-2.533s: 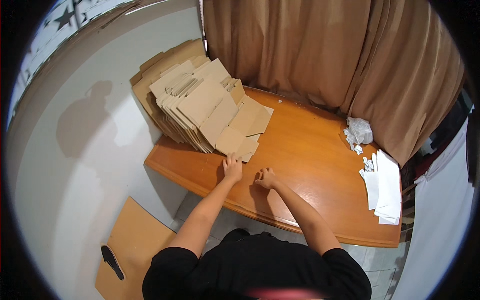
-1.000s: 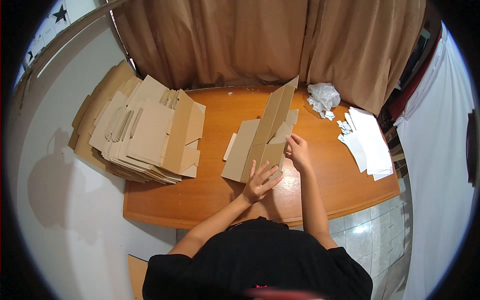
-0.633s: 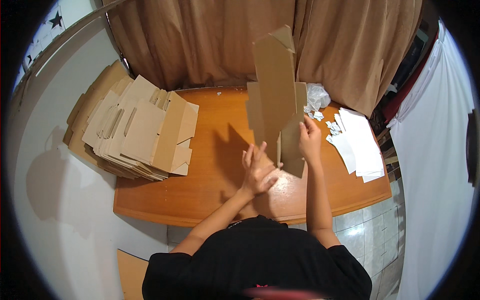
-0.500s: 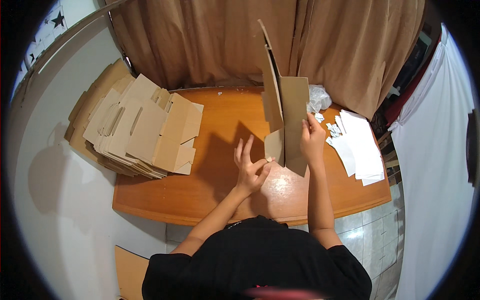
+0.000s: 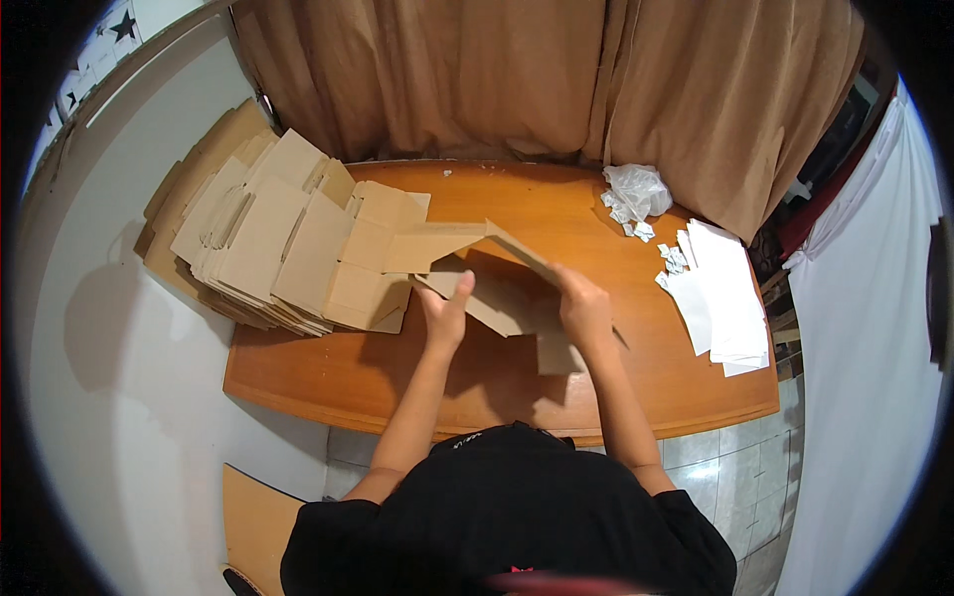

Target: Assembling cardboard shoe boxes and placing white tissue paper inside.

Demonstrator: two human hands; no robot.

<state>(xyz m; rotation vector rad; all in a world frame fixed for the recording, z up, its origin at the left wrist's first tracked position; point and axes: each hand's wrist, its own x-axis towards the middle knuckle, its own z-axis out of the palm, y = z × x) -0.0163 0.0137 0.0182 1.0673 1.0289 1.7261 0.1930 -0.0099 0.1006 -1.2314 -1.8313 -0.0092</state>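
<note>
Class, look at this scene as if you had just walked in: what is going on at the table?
A person in a black top stands at a wooden table and works a flat cardboard box blank with both bare hands. The left hand presses on one panel, the right hand grips another, and a flap is raised off the table. A stack of flat cardboard blanks lies to the left, white paper sheets and a crumpled white bag to the right.
</note>
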